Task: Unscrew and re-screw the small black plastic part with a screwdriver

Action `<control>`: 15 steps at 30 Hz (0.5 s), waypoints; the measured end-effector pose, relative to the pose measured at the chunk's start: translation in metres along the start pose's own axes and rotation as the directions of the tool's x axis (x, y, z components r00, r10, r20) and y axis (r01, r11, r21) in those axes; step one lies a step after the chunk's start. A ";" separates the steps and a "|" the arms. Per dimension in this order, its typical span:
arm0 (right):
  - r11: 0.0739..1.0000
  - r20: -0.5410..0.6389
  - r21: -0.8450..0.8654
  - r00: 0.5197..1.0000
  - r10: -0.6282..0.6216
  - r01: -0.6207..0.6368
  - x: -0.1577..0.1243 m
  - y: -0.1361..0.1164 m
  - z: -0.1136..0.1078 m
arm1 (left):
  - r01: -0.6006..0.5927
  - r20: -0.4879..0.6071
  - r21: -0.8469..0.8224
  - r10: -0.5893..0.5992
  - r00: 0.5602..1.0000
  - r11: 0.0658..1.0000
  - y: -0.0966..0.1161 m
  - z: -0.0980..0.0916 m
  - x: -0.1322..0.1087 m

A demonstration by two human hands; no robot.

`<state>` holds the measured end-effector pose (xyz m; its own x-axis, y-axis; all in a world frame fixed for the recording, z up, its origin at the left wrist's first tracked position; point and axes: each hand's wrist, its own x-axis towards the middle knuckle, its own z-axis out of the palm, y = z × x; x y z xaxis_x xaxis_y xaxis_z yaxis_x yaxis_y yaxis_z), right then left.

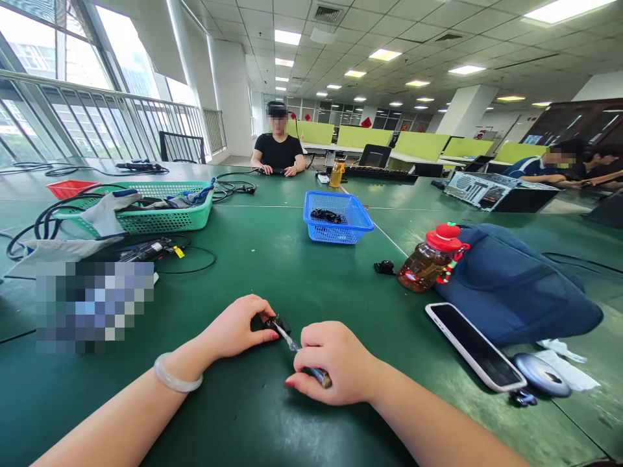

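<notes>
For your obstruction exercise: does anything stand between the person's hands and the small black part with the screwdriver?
Nothing visible does. The left hand already touches the small black part, and the right hand grips the screwdriver whose tip meets it.

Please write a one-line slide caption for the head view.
Left hand steadies a small black part while right hand applies a thin metal screwdriver.

Taking the blue basket (pixel 337 217) as centre: the bottle (pixel 431 261) lies right and nearer, the phone (pixel 474 346) nearer still (against the bag (pixel 511 285)), the larger basket (pixel 146 207) left.
</notes>
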<state>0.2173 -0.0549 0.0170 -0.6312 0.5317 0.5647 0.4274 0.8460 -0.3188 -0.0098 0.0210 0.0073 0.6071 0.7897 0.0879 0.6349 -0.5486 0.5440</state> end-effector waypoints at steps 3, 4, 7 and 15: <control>0.999 -0.026 0.036 1.000 0.001 0.000 0.000 0.001 0.001 | 0.013 0.008 0.006 -0.013 1.000 1.000 0.000 0.000 -0.001; 0.999 -0.038 0.048 0.999 0.007 -0.005 0.000 0.002 0.001 | 0.017 0.014 0.005 -0.017 1.000 1.000 0.000 0.000 -0.001; 0.996 -0.083 0.079 0.996 0.035 -0.028 0.000 0.003 0.001 | 0.018 0.024 0.002 -0.018 1.000 1.000 -0.001 0.000 -0.001; 0.987 -0.116 0.127 0.987 0.114 -0.099 -0.001 0.003 0.002 | 0.012 0.025 0.038 -0.013 1.000 0.999 0.002 0.000 -0.001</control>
<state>0.2180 -0.0524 0.0146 -0.4988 0.6164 0.6094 0.4021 0.7874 -0.4673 -0.0098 0.0191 0.0085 0.6105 0.7898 0.0593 0.6599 -0.5486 0.5133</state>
